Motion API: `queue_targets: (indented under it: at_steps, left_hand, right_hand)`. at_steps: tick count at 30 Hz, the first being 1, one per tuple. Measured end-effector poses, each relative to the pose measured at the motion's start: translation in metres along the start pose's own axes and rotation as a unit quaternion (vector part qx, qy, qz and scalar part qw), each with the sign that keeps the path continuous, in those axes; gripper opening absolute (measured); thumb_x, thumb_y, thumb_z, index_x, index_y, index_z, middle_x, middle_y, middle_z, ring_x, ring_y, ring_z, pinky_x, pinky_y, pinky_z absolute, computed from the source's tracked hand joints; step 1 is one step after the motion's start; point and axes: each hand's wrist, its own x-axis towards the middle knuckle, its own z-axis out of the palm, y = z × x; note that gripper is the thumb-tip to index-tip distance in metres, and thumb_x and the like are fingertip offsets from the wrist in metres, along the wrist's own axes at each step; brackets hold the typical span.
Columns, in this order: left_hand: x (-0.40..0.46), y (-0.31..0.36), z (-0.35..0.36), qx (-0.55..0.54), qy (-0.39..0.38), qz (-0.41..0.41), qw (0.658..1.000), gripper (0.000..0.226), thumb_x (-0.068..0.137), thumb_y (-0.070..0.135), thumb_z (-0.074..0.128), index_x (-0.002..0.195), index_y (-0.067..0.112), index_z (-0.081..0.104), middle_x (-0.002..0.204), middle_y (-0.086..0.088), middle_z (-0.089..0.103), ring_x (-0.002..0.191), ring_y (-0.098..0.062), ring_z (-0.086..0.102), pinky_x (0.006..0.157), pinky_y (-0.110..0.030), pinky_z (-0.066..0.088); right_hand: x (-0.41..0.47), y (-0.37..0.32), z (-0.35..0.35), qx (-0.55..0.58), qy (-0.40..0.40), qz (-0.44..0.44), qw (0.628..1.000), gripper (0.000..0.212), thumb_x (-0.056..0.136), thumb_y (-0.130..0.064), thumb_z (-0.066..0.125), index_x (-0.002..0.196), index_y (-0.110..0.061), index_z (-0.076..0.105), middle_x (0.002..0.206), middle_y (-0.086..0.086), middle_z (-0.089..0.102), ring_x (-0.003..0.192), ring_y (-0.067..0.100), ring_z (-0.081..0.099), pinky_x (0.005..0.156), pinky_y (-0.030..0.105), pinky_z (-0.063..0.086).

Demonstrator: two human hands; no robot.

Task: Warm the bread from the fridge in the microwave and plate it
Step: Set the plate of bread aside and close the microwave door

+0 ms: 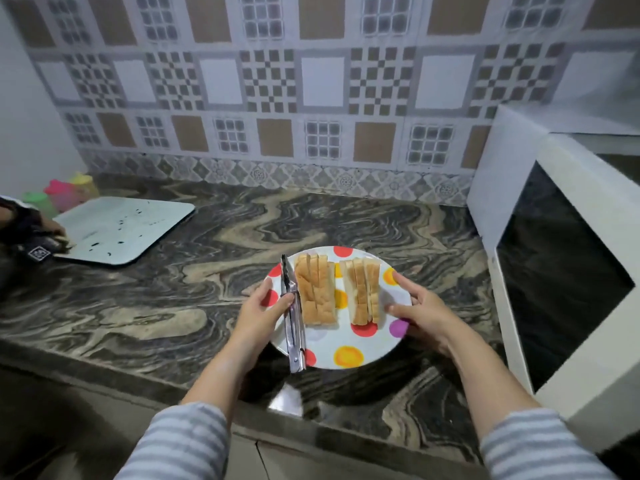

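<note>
Counter [173, 306] — dark marbled stone with tan swirls, running back to a patterned tile wall [270, 81].

Microwave [554, 271]: white, standing on the counter to the right of the plate, dark door panel facing the camera at an angle. Door state not clear from this view.

Tray [121, 230]: pale, flat, rounded corners, some dark specks on it; lies on the counter well to the left of the plate and further back. Behind the tray, coloured plastic containers [69, 192], blurred.

Plate [346, 351]: white with red, yellow and purple dots, resting on the counter near its front edge.

Bread [317, 289]: sliced, in two groups lying side by side on the plate — the larger group left of centre, the smaller one [363, 292] just to its right.

Tongs [292, 317]: metal, lying along the left side of the plate, just beside the larger bread group, handle end overhanging the plate's near rim.

Left hand [263, 313]: at the plate's left rim, fingers curled round the edge, thumb resting on the tongs.

Right hand [422, 313]: at the plate's right rim, thumb on top of the plate, fingers under the edge, forefinger stretched along the rim.

Both sleeves striped grey and white.
</note>
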Motion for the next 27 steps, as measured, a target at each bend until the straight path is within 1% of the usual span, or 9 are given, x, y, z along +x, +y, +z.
queue_targets:
  at_steps: [4,6,9,12,14,16,18,22,27]
  left_hand:
    - [0.032,0.000,0.012,0.035,-0.024,0.018,0.999,0.071,0.086,0.028,0.070,0.145,0.011,0.037,0.148,0.001,0.039,0.134,-0.014,0.040,0.109,-0.024,0.027]
    - [0.045,0.000,0.018,0.041,-0.035,0.027,0.998,0.068,0.088,0.024,0.068,0.146,0.010,0.035,0.149,0.000,0.038,0.134,-0.014,0.038,0.109,-0.024,0.027]
    - [0.056,0.002,0.026,0.061,-0.050,0.041,0.996,0.066,0.088,0.024,0.066,0.145,0.009,0.037,0.145,0.001,0.041,0.133,-0.015,0.039,0.109,-0.025,0.028]
    - [0.063,-0.004,0.031,0.107,-0.037,0.043,0.993,0.054,0.086,0.031,0.069,0.134,0.013,0.051,0.123,0.006,0.049,0.126,-0.021,0.046,0.110,-0.038,0.030]
    - [0.066,-0.010,0.033,0.138,-0.035,0.026,0.989,0.061,0.079,0.045,0.068,0.128,0.011,0.055,0.119,0.003,0.053,0.126,-0.027,0.046,0.113,-0.053,0.023]
    - [0.069,-0.017,0.034,0.185,-0.040,0.011,0.982,0.061,0.077,0.053,0.065,0.119,0.009,0.057,0.122,-0.011,0.058,0.131,-0.033,0.041,0.114,-0.058,0.013]
    - [0.070,-0.022,0.035,0.229,-0.048,0.016,0.972,0.050,0.086,0.048,0.062,0.114,0.007,0.056,0.122,-0.015,0.058,0.134,-0.035,0.035,0.114,-0.058,0.004]
    - [0.067,-0.018,0.033,0.311,-0.084,0.013,0.947,0.059,0.093,0.049,0.049,0.141,0.015,0.042,0.146,-0.009,0.039,0.147,-0.024,0.009,0.114,-0.052,-0.009]
    - [0.063,-0.018,0.034,0.407,-0.114,0.022,0.906,0.069,0.096,0.057,0.031,0.152,0.019,0.018,0.161,-0.003,0.008,0.148,-0.018,-0.006,0.116,-0.045,-0.010]
  right_hand:
    - [0.012,0.002,-0.007,-0.055,0.022,-0.020,0.998,0.071,0.088,0.008,0.060,0.147,-0.018,0.031,0.115,-0.011,0.057,0.081,-0.006,0.055,0.063,0.006,0.049]
    - [0.016,0.002,-0.009,-0.085,0.036,-0.022,0.995,0.070,0.090,0.002,0.060,0.149,-0.021,0.028,0.124,-0.008,0.054,0.090,-0.003,0.054,0.070,0.006,0.047]
    - [0.027,0.009,-0.014,-0.152,0.062,-0.018,0.986,0.071,0.093,-0.013,0.060,0.150,-0.032,0.023,0.150,-0.001,0.035,0.131,0.012,0.039,0.101,0.023,0.038]
    - [0.037,0.023,-0.016,-0.228,0.076,0.032,0.970,0.069,0.095,-0.034,0.056,0.147,-0.049,0.014,0.161,0.004,0.011,0.148,0.026,0.005,0.118,0.045,0.010]
    - [0.040,0.030,-0.016,-0.307,0.081,0.072,0.946,0.066,0.096,-0.046,0.049,0.147,-0.053,0.008,0.161,0.008,-0.006,0.144,0.034,-0.022,0.113,0.052,-0.013]
    - [0.039,0.032,-0.015,-0.336,0.081,0.093,0.934,0.065,0.096,-0.049,0.044,0.147,-0.051,0.004,0.160,0.006,-0.015,0.139,0.037,-0.031,0.112,0.055,-0.015]
    - [0.038,0.031,-0.013,-0.343,0.080,0.108,0.930,0.064,0.098,-0.047,0.042,0.148,-0.049,0.003,0.159,0.003,-0.018,0.137,0.040,-0.033,0.112,0.054,-0.013]
    - [0.031,0.027,-0.007,-0.384,0.082,0.107,0.913,0.064,0.101,-0.042,0.037,0.149,-0.045,-0.004,0.158,-0.001,-0.022,0.138,0.039,-0.032,0.113,0.052,-0.013]
    - [0.034,0.029,-0.003,-0.515,0.067,0.093,0.850,0.061,0.104,-0.035,0.025,0.152,-0.026,-0.012,0.158,0.005,-0.022,0.142,0.020,-0.029,0.111,0.051,-0.020]
